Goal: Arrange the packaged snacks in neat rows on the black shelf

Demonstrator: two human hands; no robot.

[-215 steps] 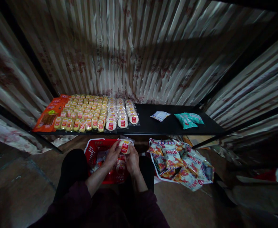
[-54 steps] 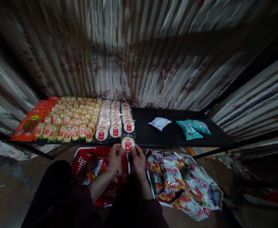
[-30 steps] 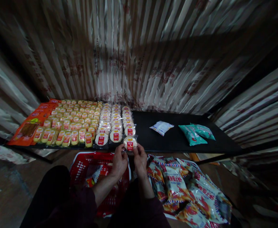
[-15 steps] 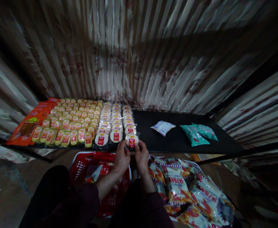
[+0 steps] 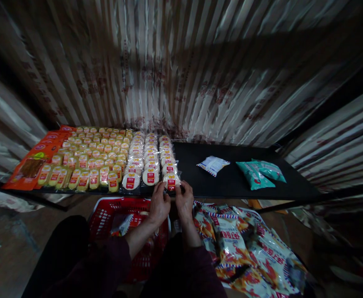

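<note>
A round white cracker pack with a red label lies at the front end of the third row of such packs, by the shelf's front edge. My left hand pinches its left side, and my right hand has its fingers closed at the right side. Behind it runs the rest of that row, the packs overlapping. Two more rows of white cracker packs lie to the left. Farther left sit many small yellow-wrapped cakes with red labels.
On the black shelf, a white-and-blue packet and two teal bags lie to the right; orange packets lie far left. Below stand a red basket holding a few packets and a container of shrimp-picture snack bags.
The view has shifted slightly. Both hands stay at the front cracker pack, with almost no movement against the shelf.
</note>
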